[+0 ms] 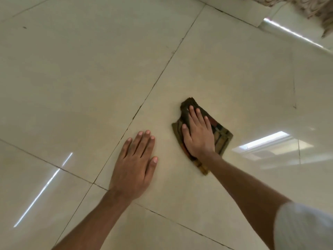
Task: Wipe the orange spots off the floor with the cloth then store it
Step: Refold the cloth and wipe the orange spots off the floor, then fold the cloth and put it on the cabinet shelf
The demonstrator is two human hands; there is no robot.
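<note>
Nearest me, the left hand (pixel 134 166) lies flat on the floor (pixel 90 78), fingers spread, holding nothing; I judge it a brace. Just beyond, the right hand (pixel 197 134) presses palm-down on the cloth (pixel 222 136), fingers extended rather than curled, so it pins the dark patterned fabric against the tile without gripping it. I put the wiping step in hand. No orange spots are visible on the bare tile (any under the cloth are hidden). Next move calls for lifting the cloth to check beneath. Farther off, a patterned curtain (pixel 306 8) hangs at the top right.
</note>
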